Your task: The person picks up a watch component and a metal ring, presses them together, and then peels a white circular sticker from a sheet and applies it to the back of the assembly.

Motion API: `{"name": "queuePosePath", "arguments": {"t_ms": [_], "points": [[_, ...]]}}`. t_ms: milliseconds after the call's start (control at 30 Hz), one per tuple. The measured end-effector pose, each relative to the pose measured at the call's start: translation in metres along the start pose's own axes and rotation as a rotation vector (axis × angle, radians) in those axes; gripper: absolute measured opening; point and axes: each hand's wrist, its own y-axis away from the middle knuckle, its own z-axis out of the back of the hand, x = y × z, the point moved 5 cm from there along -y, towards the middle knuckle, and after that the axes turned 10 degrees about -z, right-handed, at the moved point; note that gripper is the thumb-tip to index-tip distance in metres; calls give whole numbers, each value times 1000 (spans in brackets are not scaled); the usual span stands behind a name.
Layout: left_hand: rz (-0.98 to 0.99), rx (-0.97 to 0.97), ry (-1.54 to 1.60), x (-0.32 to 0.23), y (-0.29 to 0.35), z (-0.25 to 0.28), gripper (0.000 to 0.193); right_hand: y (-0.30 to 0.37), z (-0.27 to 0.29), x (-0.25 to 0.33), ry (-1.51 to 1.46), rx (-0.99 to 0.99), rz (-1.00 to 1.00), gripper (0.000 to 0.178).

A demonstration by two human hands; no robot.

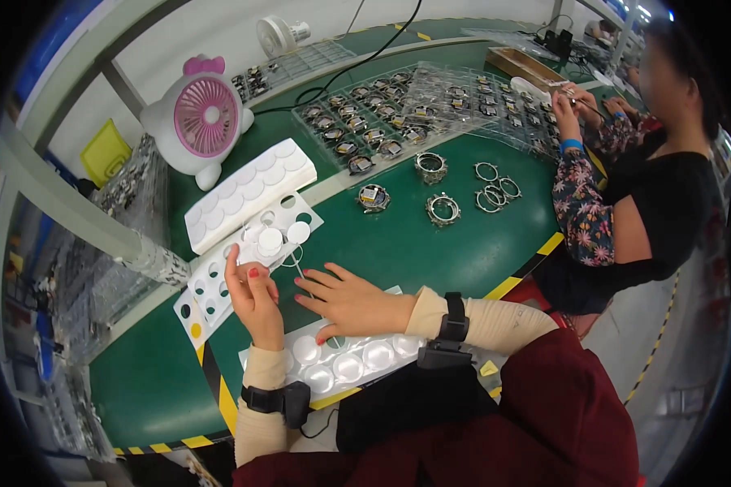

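Note:
My left hand (257, 304) is raised over the edge of a white sheet with round cut-outs (211, 280). Its index finger points up, thumb and other fingers apart, and I see nothing held. My right hand (345, 304) is stretched out palm down, fingers spread, above a sheet of clear round films (348, 367) near the table's front edge. Just beyond its fingertips lie loose white discs (270, 240) and a thin pale strip (296, 261). Behind them stands a white block with rows of white round stickers (248, 193).
A white and pink fan (209, 118) stands at the back left. Watch cases (374, 198), metal rings (443, 209) and trays of watch parts (365, 122) lie on the green table (382, 252). At right, a co-worker (666, 178) handles a small part. Yellow-black tape (516, 276) marks edges.

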Motion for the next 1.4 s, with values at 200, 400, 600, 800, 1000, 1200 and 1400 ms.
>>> {"name": "queuePosePath", "arguments": {"t_ms": [200,400,600,800,1000,1200,1400], "points": [[109,515,-352,-32,21,-13,19,17,3,-31,-36,-8,50,51],[26,950,-739,-39,47,-25,26,-4,70,-92,88,-339,-313,45],[188,1139,-775,-32,34,-43,30,-8,56,-148,156,13,-614,45],[38,1265,-672,-42,28,-79,28,-16,58,-155,172,9,-568,49],[-190,1215,-323,-41,38,-134,24,-24,57,-156,67,136,-482,51],[-202,1115,-253,-14,51,-144,16,-29,128,-171,-92,-72,-516,50],[-129,983,-143,-11,42,-146,9,4,215,-284,-132,-452,-829,51]]}}
